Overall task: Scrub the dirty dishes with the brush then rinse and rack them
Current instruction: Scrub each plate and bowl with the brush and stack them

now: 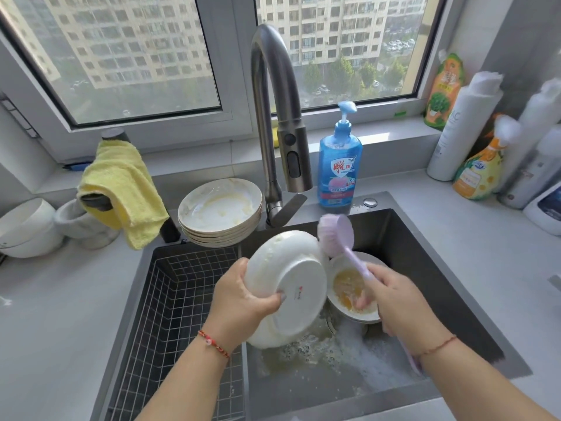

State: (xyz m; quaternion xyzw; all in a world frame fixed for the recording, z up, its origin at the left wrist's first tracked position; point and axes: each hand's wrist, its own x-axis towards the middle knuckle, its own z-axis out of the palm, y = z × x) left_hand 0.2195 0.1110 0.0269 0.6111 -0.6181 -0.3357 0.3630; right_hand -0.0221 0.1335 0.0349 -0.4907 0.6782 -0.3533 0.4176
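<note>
My left hand (239, 296) grips a white plate (288, 284) by its rim, tilted with its underside toward me, above the sink (440, 284). My right hand (394, 299) holds the purple dish brush (337, 235) by its handle, the brush head raised at the plate's upper right edge. A dirty bowl (349, 287) with yellow residue lies in the sink under the brush handle. A stack of dirty plates (220, 211) sits on the counter behind the sink. Soapy, greasy water covers the sink bottom.
A wire rack (179, 299) fills the sink's left part. The faucet (273, 117) arches over the middle, with a blue soap bottle (340, 165) beside it. A yellow cloth (121, 189) and white bowls (27, 229) are on the left, and bottles (473, 147) on the right.
</note>
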